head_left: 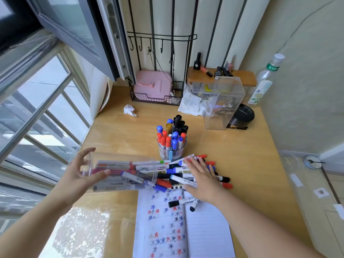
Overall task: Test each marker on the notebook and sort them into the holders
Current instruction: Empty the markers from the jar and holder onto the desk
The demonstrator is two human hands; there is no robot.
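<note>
Clear holder tipped on its side, markers spilled across the worktop.

The left hand (84, 170) gripped the tipped holder (119, 172) near its base, fingers and thumb curled round the clear wall; its mouth faced right, with several markers still inside. The right hand (202, 178) lay flat, fingers spread, pressing on the loose marker pile (173, 171) just beyond the mouth. A second holder (172, 151) stood upright just behind the pile, packed with red-, blue- and black-capped markers. The notebook (204, 229) lay open on the worktop (242, 164) at the near edge of the pile, its left page covered in red, blue and black test marks; two markers (183, 202) rested on it.
</note>
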